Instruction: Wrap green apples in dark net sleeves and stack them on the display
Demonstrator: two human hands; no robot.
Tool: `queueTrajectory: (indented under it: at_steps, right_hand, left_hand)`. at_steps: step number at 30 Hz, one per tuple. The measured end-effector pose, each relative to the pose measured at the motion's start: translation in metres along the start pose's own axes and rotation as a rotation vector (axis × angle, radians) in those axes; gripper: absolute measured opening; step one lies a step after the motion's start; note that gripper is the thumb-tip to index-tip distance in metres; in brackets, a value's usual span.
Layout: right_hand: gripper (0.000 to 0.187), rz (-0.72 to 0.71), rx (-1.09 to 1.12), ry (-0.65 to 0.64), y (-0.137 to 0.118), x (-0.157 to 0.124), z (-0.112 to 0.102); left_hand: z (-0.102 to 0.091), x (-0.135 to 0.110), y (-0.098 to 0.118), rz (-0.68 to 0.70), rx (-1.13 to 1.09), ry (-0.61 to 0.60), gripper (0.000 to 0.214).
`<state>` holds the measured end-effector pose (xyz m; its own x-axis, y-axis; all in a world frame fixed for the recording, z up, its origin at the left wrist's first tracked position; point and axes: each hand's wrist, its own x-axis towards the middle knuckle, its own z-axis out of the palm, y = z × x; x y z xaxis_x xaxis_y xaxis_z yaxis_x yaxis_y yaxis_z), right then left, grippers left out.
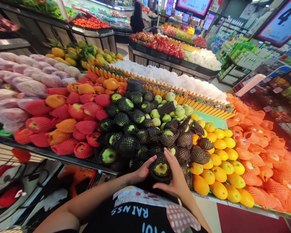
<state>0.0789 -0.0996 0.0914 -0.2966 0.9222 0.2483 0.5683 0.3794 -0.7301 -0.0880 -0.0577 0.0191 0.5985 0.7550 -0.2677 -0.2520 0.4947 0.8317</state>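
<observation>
Between my two hands, at the front edge of the display, is a round green fruit [161, 169] in a black foam net. My left hand [144, 170] cups it from the left, thumb and fingers against its side. From the right, my right hand [175, 176] curves around it, with fingers over the far side and the thumb close to my body. Beyond my fingertips lies a heap of green fruits in black nets [128, 142]. Bare green fruits [179, 111] sit at the back of that heap, and several loose dark nets [200, 155] lie to the right.
Yellow oval fruits [219, 173] and orange-netted fruits [269, 165] fill the right side. Red-netted fruits [83, 127] and pale wrapped fruits [31, 87] lie left. A cart [38, 184] stands at lower left. A person [137, 22] is in the background.
</observation>
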Motion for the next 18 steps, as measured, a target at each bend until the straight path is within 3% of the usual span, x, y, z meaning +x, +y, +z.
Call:
queueTrajectory:
  at_steps: [2,6,10,15,18]
  right_hand:
    - [0.089,-0.004,-0.049,-0.029,0.005,0.001,0.006]
    - [0.081,-0.030,-0.001,0.093,0.017,-0.002,0.011]
    - [0.081,-0.011,0.043,0.237,0.013,-0.007,0.010]
    - [0.104,-0.032,0.041,0.198,0.004,-0.004,0.012]
    - [0.126,-0.050,-0.097,0.176,0.005,-0.002,0.010]
  left_hand:
    - [0.000,0.000,0.003,-0.039,-0.098,-0.027,0.070]
    - [-0.002,-0.005,0.010,-0.193,-0.259,-0.236,0.077]
    - [-0.005,-0.007,0.007,-0.170,-0.269,-0.219,0.070]
    - [-0.004,-0.009,0.009,-0.187,-0.311,-0.347,0.065]
    - [-0.006,-0.002,0.028,-0.092,-0.283,-0.263,0.059]
